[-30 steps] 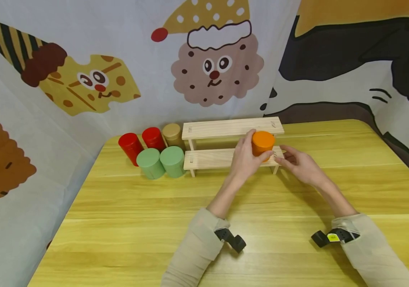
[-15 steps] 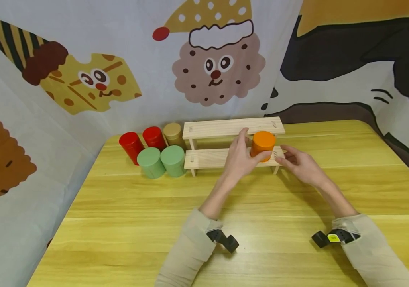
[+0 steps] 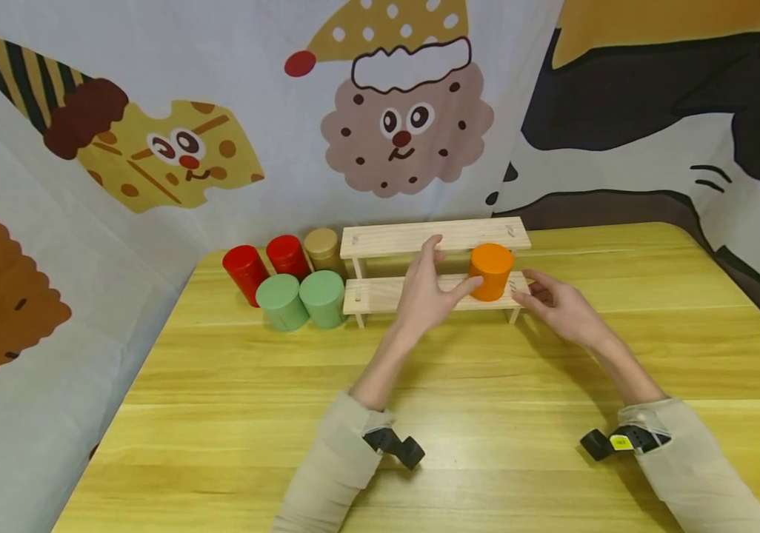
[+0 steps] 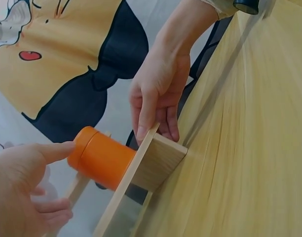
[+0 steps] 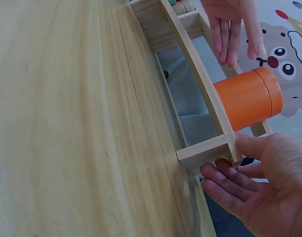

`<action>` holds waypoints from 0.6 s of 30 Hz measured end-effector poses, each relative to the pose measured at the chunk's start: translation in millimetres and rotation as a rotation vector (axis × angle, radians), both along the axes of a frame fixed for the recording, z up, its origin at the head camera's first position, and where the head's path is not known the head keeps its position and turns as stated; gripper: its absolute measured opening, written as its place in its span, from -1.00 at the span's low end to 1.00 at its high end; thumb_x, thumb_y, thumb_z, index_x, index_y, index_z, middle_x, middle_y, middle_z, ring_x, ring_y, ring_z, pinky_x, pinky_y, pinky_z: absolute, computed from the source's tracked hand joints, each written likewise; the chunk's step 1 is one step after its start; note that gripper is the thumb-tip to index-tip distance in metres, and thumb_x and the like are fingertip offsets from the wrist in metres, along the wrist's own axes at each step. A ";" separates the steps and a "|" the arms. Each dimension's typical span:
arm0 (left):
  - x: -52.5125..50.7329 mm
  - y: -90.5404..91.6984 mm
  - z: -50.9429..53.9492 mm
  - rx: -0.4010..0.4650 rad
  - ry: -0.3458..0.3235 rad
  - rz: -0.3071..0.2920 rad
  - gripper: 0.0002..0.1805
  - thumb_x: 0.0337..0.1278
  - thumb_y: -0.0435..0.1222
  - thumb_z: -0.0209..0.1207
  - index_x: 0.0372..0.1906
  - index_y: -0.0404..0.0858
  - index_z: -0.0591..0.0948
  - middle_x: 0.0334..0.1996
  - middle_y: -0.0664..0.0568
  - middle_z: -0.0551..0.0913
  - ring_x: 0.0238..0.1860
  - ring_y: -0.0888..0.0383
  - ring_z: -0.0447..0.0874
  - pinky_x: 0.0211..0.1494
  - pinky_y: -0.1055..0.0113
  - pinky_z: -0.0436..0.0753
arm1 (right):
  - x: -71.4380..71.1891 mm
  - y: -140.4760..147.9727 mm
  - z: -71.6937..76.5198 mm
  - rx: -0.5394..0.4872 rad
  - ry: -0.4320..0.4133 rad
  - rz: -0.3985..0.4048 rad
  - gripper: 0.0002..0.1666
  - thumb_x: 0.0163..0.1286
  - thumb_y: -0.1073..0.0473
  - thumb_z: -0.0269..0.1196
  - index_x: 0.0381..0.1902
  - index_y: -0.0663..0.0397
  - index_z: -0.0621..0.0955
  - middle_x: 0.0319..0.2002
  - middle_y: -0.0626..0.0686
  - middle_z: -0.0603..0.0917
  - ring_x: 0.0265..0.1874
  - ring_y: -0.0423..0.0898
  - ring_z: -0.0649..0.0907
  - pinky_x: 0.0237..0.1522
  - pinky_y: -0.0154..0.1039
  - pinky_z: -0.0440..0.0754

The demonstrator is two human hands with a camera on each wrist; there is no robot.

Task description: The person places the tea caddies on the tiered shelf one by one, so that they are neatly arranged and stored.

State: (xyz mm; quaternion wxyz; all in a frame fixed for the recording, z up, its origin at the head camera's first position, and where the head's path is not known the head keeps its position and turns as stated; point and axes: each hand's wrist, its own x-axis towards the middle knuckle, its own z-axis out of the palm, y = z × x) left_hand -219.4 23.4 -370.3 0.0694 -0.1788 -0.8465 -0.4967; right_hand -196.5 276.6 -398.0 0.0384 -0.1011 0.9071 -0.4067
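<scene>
An orange lidded canister (image 3: 490, 272) stands upright on the right part of the wooden rack's lower step (image 3: 387, 295). My left hand (image 3: 424, 296) is to its left with fingers spread around nothing. The thumb overlaps the canister's edge in the head view; whether it touches cannot be told. In the left wrist view the left hand (image 4: 22, 182) is loosely opened beside the orange canister (image 4: 101, 157). My right hand (image 3: 560, 307) grips the right end of the lower step. In the right wrist view its thumb lies on the board (image 5: 210, 94) and its fingers curl by the leg.
Left of the rack stand two red canisters (image 3: 245, 275), a tan canister (image 3: 324, 250) and two green canisters (image 3: 282, 302). The rack's upper step (image 3: 433, 235) is behind, close to the printed cloth backdrop (image 3: 273, 200). All rest on a wooden table (image 3: 487, 414).
My left hand has let go of the orange canister and drawn away to the left, its fingers spreading. The canister stays on the lower step. My right hand has kept its place.
</scene>
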 end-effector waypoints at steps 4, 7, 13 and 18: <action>-1.0 -8.4 -1.3 0.014 0.006 0.020 -0.01 0.13 0.01 0.43 0.54 -0.20 0.17 0.25 -0.16 0.48 0.26 -0.04 0.47 0.23 0.01 0.54 | -0.7 0.6 -1.1 -0.002 -0.001 -0.002 -0.14 0.59 -0.11 0.08 0.54 0.37 0.14 0.25 0.49 0.44 0.14 0.33 0.54 0.13 0.24 0.53; -1.7 -14.5 -1.4 0.015 0.015 0.033 -0.01 0.12 0.00 0.43 0.54 -0.20 0.18 0.24 -0.15 0.47 0.23 0.00 0.47 0.21 0.03 0.55 | -1.2 1.1 -1.9 -0.005 0.000 -0.002 -0.14 0.59 -0.11 0.09 0.54 0.37 0.13 0.25 0.49 0.44 0.14 0.32 0.55 0.13 0.23 0.53; -0.8 -26.1 -0.9 0.004 0.022 0.054 -0.01 0.10 0.00 0.45 0.53 -0.20 0.20 0.25 -0.14 0.48 0.23 0.01 0.46 0.23 0.04 0.53 | -1.5 1.3 -2.6 -0.006 0.001 -0.001 -0.14 0.59 -0.10 0.09 0.54 0.37 0.13 0.24 0.47 0.45 0.13 0.31 0.55 0.12 0.22 0.54; 1.2 -37.7 0.7 -0.003 0.030 0.059 -0.05 0.11 -0.02 0.44 0.52 -0.21 0.23 0.27 -0.13 0.47 0.25 0.00 0.46 0.24 0.04 0.52 | -1.3 0.8 -2.5 -0.003 0.002 -0.001 -0.14 0.59 -0.10 0.08 0.54 0.37 0.13 0.23 0.47 0.45 0.13 0.30 0.55 0.12 0.22 0.54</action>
